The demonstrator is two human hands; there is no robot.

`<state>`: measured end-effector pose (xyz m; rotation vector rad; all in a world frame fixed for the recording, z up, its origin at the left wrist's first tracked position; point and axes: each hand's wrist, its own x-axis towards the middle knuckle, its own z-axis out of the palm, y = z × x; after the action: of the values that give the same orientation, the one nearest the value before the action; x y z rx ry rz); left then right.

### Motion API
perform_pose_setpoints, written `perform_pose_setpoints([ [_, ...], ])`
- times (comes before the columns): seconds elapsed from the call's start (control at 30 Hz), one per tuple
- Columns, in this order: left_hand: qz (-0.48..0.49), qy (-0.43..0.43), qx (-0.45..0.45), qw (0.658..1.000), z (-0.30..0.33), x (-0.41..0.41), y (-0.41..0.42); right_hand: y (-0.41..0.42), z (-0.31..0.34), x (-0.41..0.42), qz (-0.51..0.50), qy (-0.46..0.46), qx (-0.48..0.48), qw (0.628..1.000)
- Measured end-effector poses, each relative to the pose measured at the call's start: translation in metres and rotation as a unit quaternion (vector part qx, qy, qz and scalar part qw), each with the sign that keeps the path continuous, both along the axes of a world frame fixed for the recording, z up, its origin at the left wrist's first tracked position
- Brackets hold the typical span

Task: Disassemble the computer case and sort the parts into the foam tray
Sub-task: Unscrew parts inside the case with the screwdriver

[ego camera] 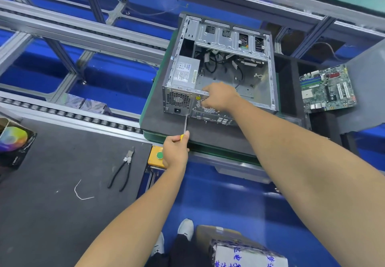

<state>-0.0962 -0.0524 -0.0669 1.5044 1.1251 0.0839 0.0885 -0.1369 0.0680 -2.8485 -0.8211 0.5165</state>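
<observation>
The left hand (175, 150) grips a screwdriver (185, 125), its tip on the rear of the case (220, 66) just ahead. The right hand (218, 98) clasps the case's rear top edge; the motherboard (327, 88) lies well right of it, on the tray (291, 91).

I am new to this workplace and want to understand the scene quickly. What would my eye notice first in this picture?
First, the open computer case lying on dark foam in the middle, its power supply at the near left corner. The left hand grips a yellow-handled screwdriver with its tip at the case's rear panel, while the right hand rests on the rear edge. To the right, a green motherboard lies in the foam tray.
</observation>
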Motion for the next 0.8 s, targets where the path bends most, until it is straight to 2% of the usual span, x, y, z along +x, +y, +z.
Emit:
perform_pose_setpoints([
  [0.13, -0.034, -0.077, -0.023, 0.996, 0.000, 0.001, -0.001, -0.001, 0.001, 0.000, 0.003, -0.012, 0.005, 1.000],
  [0.27, -0.090, -0.076, -0.021, 0.993, -0.007, 0.003, 0.004, -0.001, 0.002, 0.000, 0.000, -0.011, 0.003, 1.000],
  [0.63, 0.003, -0.013, 0.056, 0.998, 0.001, -0.009, -0.015, -0.001, 0.001, 0.001, 0.000, -0.024, -0.006, 1.000],
  [0.73, -0.004, -0.049, 0.052, 0.997, -0.002, -0.011, -0.014, -0.001, 0.000, 0.000, -0.003, -0.026, -0.003, 1.000],
  [0.8, -0.024, -0.095, 0.018, 0.995, -0.005, -0.011, -0.007, -0.001, 0.001, -0.001, -0.001, -0.020, -0.001, 1.000],
])
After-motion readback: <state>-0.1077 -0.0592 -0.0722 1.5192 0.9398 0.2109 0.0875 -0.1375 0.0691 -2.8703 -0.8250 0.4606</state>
